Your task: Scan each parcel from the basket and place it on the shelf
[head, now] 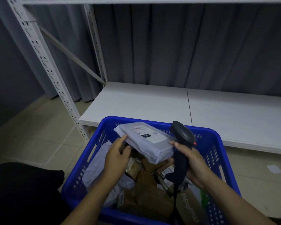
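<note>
A grey parcel (150,150) is pinched at its left edge by the left hand (118,157), with the thumb underneath. A black scanner (182,135) is gripped by its handle in the right hand (194,163), one fingertip touching the parcel's right edge. The parcel is held label-up over the blue basket (215,137), in which other parcels (146,192) are heaped. The white shelf (152,103) lies just beyond.

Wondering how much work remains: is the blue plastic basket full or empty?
Well filled: brown cardboard parcels and grey plastic mailer bags, piled on one another, hide the floor of the blue plastic basket.
</note>
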A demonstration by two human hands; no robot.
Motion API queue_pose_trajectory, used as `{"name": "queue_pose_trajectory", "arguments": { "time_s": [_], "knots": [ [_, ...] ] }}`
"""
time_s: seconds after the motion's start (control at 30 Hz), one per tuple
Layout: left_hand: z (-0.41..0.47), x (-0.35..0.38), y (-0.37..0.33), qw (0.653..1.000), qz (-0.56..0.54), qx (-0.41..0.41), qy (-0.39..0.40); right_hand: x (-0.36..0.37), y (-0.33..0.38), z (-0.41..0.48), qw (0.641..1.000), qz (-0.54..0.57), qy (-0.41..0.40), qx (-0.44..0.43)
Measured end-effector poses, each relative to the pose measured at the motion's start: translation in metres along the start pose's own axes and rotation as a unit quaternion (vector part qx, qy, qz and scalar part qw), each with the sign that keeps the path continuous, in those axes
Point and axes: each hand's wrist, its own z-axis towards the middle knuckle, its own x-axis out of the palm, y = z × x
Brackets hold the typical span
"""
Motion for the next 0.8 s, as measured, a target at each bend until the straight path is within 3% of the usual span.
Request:
{"name": "queue_pose_trajectory", "arguments": {
  "time_s": [0.1,0.23,0.5,0.8],
  "knots": [
    [-0.009,0.015,-0.014,0.976,-0.165,-0.12,0.078,0.006,-0.007,-0.004,0.999,-0.042,0.019,-0.021],
    [-0.007,0.019,-0.009,0.968,-0.211,-0.126,0.05,0.009,-0.015,-0.004,0.997,-0.065,0.043,0.008],
    [0.011,-0.005,0.027,0.995,-0.057,-0.082,-0.016,0.006,-0.006,0.001,0.969,-0.249,0.003,-0.011],
    [0.012,-0.008,0.058,0.998,0.03,-0.048,-0.008,-0.006,0.012,0.004,0.969,-0.243,0.051,0.014]
  ]
}}
